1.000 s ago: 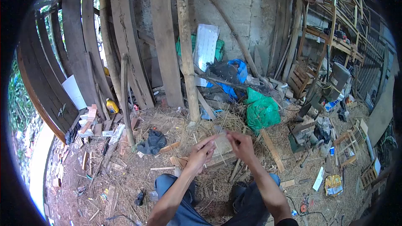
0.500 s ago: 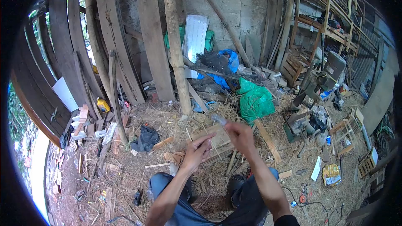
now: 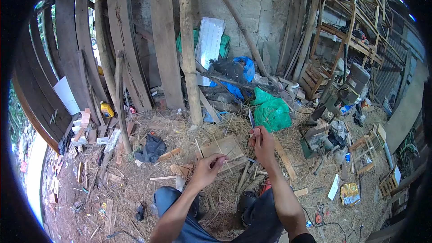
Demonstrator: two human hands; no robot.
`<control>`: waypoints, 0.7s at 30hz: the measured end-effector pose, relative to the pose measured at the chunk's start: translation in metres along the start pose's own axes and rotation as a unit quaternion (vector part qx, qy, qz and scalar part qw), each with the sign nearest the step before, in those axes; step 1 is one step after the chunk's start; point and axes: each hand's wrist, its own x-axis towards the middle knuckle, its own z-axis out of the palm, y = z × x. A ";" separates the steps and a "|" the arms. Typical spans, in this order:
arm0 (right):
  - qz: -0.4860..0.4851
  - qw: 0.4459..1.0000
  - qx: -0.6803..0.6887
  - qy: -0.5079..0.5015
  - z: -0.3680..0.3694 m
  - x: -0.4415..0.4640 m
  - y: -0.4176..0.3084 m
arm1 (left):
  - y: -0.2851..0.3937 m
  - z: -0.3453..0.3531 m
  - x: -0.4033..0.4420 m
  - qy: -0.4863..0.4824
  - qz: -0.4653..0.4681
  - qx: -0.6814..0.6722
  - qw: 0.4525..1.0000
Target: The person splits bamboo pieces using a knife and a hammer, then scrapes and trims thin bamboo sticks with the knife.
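Note:
My left hand point(image 3: 207, 171) is closed in a pinch in front of my knees. A thin pale strip point(image 3: 198, 147), like a sliver of bamboo or wood, sticks up out of it; its lower end is hidden by the fingers. My right hand point(image 3: 263, 144) is wrapped round the handle of a knife point(image 3: 251, 119), its narrow blade pointing up and away from me. Between and beyond the hands, a wooden block point(image 3: 225, 149) sits on the ground, with another thin strip point(image 3: 220, 147) slanting across it.
Straw and wood scraps cover the floor. A green plastic bag point(image 3: 272, 112) lies ahead, a black bag point(image 3: 152, 148) to the left. A wooden post point(image 3: 188, 63) stands in front. A metal machine point(image 3: 324, 126) and a small wooden frame point(image 3: 365, 150) are at the right.
My right hand has turned the knife more upright and moved slightly right. My left hand has shifted a little lower and left, the strip still in it. The view has tilted slightly.

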 end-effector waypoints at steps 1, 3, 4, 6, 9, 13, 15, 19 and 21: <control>-0.039 0.999 -0.015 0.003 0.005 -0.002 0.010 | -0.005 0.001 0.001 0.000 -0.003 -0.003 1.000; -0.076 0.997 -0.030 0.002 0.003 -0.004 0.014 | -0.018 0.004 0.006 0.030 0.063 0.011 0.997; -0.050 0.998 -0.033 0.013 -0.003 -0.003 0.002 | -0.013 0.002 0.005 0.030 0.061 0.011 0.998; 0.017 1.000 0.001 0.023 -0.010 0.001 -0.003 | -0.001 -0.001 0.003 -0.006 0.019 0.041 0.999; -0.018 0.990 -0.090 -0.108 0.005 -0.022 -0.012 | -0.013 0.007 0.013 0.031 0.080 0.010 0.996; -0.059 0.997 -0.036 0.025 0.010 -0.015 -0.002 | -0.010 0.002 0.011 0.006 0.043 0.000 0.999; -0.102 0.989 -0.093 -0.054 0.015 -0.029 -0.004 | -0.012 0.004 0.015 0.024 0.063 0.007 0.998; 0.008 0.999 -0.043 -0.010 0.021 -0.028 -0.020 | -0.012 0.000 0.012 -0.004 0.025 -0.040 0.999; -0.085 0.978 -0.123 -0.146 0.029 -0.037 -0.014 | -0.016 0.002 0.016 0.023 0.038 -0.008 0.999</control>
